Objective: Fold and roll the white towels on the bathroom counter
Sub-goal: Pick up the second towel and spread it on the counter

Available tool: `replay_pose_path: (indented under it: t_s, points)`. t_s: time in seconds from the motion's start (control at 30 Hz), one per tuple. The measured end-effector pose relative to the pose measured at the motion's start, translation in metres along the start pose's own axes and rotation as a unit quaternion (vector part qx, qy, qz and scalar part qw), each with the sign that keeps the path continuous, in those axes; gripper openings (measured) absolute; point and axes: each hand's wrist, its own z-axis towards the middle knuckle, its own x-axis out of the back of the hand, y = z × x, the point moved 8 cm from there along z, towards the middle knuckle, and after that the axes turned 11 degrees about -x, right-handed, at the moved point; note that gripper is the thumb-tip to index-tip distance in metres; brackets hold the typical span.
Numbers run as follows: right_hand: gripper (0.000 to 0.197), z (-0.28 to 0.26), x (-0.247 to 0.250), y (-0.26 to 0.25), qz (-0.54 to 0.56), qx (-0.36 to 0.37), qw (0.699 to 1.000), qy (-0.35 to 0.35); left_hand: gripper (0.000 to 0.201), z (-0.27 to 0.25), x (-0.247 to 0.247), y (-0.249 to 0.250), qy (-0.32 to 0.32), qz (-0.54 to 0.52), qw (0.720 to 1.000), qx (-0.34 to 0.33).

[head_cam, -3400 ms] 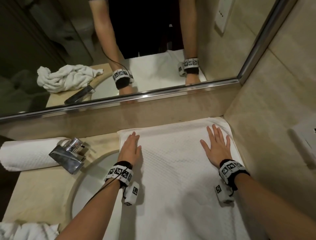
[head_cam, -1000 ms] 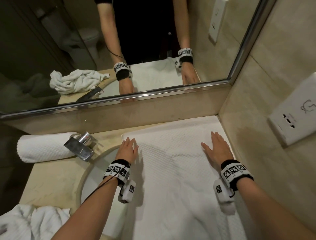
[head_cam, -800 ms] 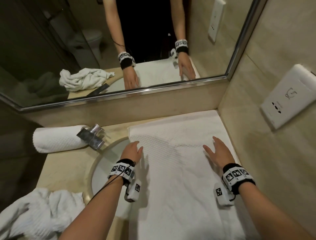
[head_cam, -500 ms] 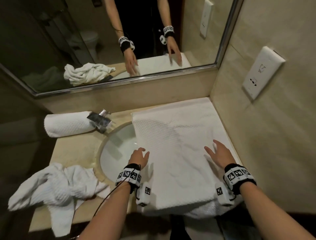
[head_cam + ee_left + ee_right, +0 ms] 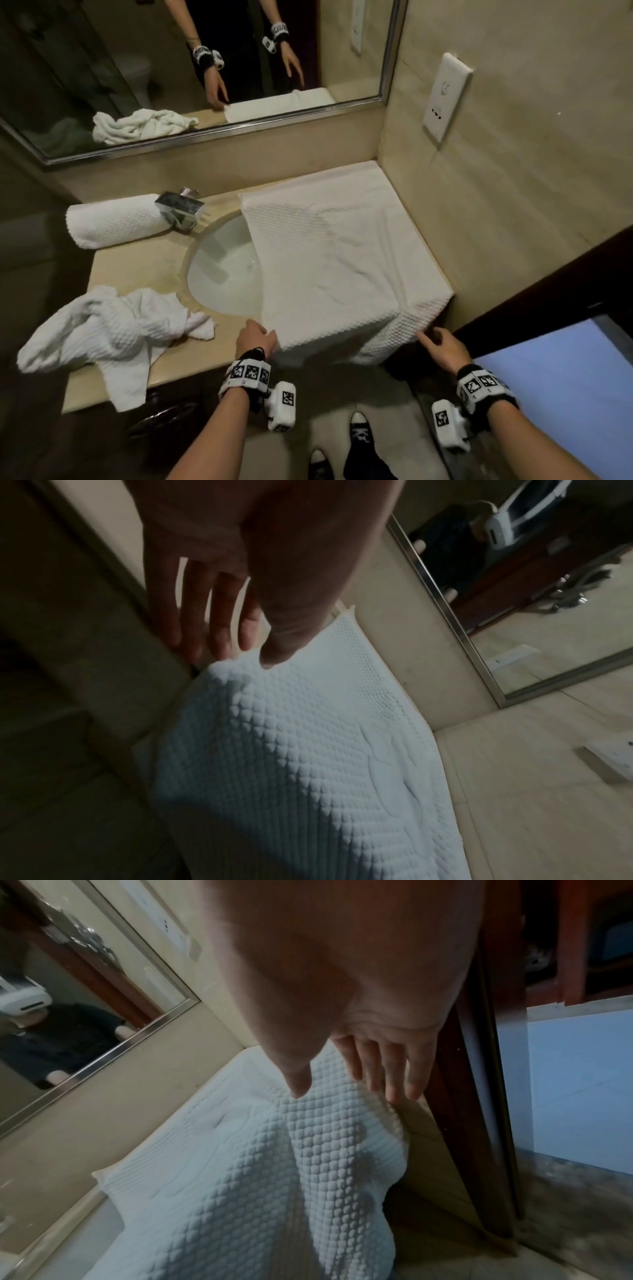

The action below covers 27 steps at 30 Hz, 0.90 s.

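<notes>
A white waffle towel lies flat on the right of the counter, and its near end hangs over the front edge. My left hand is at the towel's front left corner. In the left wrist view its fingers are straight and the thumb tip touches the towel. My right hand reaches toward the hanging right corner. The right wrist view shows its fingers spread just above the towel, holding nothing. A rolled towel lies at the back left and a crumpled one at the front left.
The sink basin and chrome faucet sit left of the flat towel, which covers the basin's right side. A mirror runs along the back. The right wall with an outlet plate borders the towel. A dark door frame stands at right.
Both hands have slid back along the flat towel from its far half to its front overhanging edge. The view has pulled back, so the crumpled towel and the floor now show.
</notes>
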Motion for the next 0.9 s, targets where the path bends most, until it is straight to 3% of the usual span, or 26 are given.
replay_pose_path:
  t_s: [0.17,0.3,0.6,0.77,0.9]
  points:
    - [0.065,0.007,0.013,0.005,0.042,-0.004,0.999,0.005,0.059,-0.007,-0.021,-0.031,-0.027,-0.022,0.996,0.084]
    - [0.062,0.033,0.027,0.000,0.100,-0.020,0.995,0.015,0.061,-0.014,-0.025,-0.041,0.018,-0.071,0.990,0.118]
    - [0.053,0.102,0.033,-0.006,0.182,-0.038,0.983,0.008,0.019,-0.019,-0.032,-0.029,0.096,-0.076,0.988,0.093]
    - [0.046,0.109,0.026,-0.012,0.188,-0.029,0.982,-0.013,0.039,-0.015,-0.031,-0.026,0.102,-0.068,0.990,0.070]
    - [0.054,0.153,0.008,0.002,0.179,-0.037,0.983,-0.024,0.016,-0.015,-0.033,-0.032,0.100,-0.098,0.987,0.082]
